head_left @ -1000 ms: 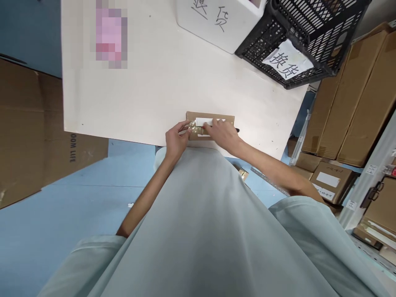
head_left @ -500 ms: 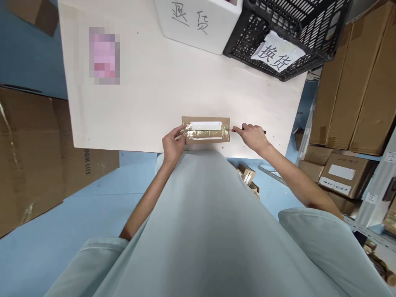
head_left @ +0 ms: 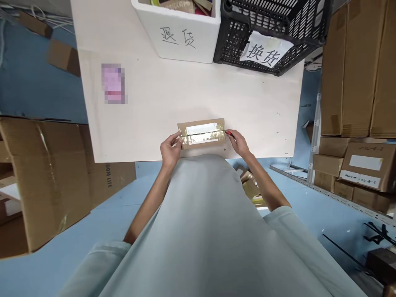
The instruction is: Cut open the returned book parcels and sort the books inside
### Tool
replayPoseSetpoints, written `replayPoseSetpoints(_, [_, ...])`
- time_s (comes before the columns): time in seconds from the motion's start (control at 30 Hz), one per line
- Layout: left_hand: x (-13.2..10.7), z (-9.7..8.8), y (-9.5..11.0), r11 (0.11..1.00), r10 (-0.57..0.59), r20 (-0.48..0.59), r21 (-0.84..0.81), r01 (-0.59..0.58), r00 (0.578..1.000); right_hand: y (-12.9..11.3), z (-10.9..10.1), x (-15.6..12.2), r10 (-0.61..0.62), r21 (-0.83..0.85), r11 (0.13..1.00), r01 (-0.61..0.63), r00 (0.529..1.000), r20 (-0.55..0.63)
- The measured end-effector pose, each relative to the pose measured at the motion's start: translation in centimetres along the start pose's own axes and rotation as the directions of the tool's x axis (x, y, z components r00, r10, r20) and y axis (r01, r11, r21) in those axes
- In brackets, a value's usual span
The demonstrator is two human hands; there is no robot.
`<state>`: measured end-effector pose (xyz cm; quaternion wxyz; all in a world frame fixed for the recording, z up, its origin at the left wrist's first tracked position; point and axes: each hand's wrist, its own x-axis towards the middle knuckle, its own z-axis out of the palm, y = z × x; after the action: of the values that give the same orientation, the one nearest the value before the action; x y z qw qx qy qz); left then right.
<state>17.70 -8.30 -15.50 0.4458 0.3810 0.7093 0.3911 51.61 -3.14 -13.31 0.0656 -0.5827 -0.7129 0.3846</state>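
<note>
A small flat cardboard box lies near the front edge of the table, slightly tilted. Clear tape and white labels cover its top, and a dark line runs lengthwise along the middle. At its left end, the thumb and fingers of my left hand grip the box. My right hand is closed around a slim red and black box cutter, whose front end is at the right end of the box. The cutter's blade is too small to make out clearly.
At the back of the white table stand a white foam bin with things inside and a black plastic crate. A pixelated pink item lies at left. Large cartons flank the table.
My right hand and the cutter have come closer to the box's right end. The box has turned slightly, and the dark line along its middle shows more plainly. The view has shifted.
</note>
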Motion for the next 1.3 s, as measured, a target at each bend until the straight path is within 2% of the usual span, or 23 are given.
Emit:
replayPoseSetpoints(0.1, [0.2,-1.6,-0.8,1.0,-0.013,-0.032,0.002,0.013,0.999,-1.3,1.7,-0.6,0.023,0.153,0.988,-0.011,0.997,-0.08])
replayPoseSetpoints(0.2, [0.4,-3.4,-1.8,0.999,-0.043,-0.047,0.009,0.044,0.998,-2.4,2.4,-0.7,0.077,0.181,0.982,-0.048,0.985,-0.152])
replayPoseSetpoints(0.37, [0.9,-5.6,-3.6,0.995,-0.008,-0.119,0.101,0.021,0.993,-4.3,3.5,-0.3,0.168,0.121,0.98,-0.156,0.981,-0.094])
replayPoseSetpoints(0.47, [1.2,-5.5,-4.4,0.98,0.023,-0.143,0.199,0.006,0.989,-6.0,3.5,-0.3,0.189,0.134,0.976,-0.173,0.975,-0.118])
replayPoseSetpoints(0.57, [1.4,-3.3,-4.3,0.976,-0.013,-0.094,0.215,0.033,0.995,-7.9,2.1,-0.4,0.151,0.092,0.986,-0.136,0.971,-0.186])
replayPoseSetpoints(0.7, [1.4,1.6,-3.4,0.979,-0.066,0.044,0.195,0.056,0.997,-9.9,-1.0,0.1,0.05,-0.075,0.995,-0.066,0.978,-0.202])
replayPoseSetpoints(0.8, [1.4,3.6,-2.9,0.979,-0.103,0.126,0.186,0.078,0.987,-11.0,-2.5,0.5,0.008,-0.22,0.974,-0.044,0.987,-0.162])
replayPoseSetpoints(0.87, [1.5,3.3,-2.8,0.984,-0.107,0.106,0.151,0.09,0.989,-11.5,-3.0,0.4,0.026,-0.303,0.95,-0.068,0.99,-0.141])
replayPoseSetpoints(0.93, [1.7,1.8,-2.2,0.994,-0.07,0.054,0.085,0.065,0.996,-11.9,-3.3,0.0,0.046,-0.354,0.93,-0.1,0.987,-0.157])
replayPoseSetpoints(1.0, [1.9,0.0,-1.0,1.0,0.001,0.021,0.013,-0.001,1.0,-12.4,-3.5,-0.7,0.057,-0.364,0.922,-0.129,0.977,-0.204])
replayPoseSetpoints(1.07, [2.4,-1.5,0.8,0.996,0.089,0.042,-0.025,-0.088,0.995,-13.2,-3.6,-1.7,0.064,-0.35,0.926,-0.139,0.974,-0.217])
replayPoseSetpoints(1.13, [3.0,-2.3,2.7,0.988,0.155,0.097,-0.022,-0.153,0.983,-14.2,-3.4,-2.7,0.08,-0.324,0.938,-0.123,0.986,-0.144])
replayPoseSetpoints(1.2, [3.6,-2.4,4.1,0.982,0.187,0.155,-0.012,-0.188,0.97,-15.4,-2.8,-3.4,0.099,-0.298,0.949,-0.099,0.995,-0.016])
replayPoseSetpoints(1.3, [4.3,-2.2,4.6,0.981,0.187,0.209,0.002,-0.192,0.96,-17.2,-1.5,-3.7,0.117,-0.285,0.955,-0.083,0.987,0.107])
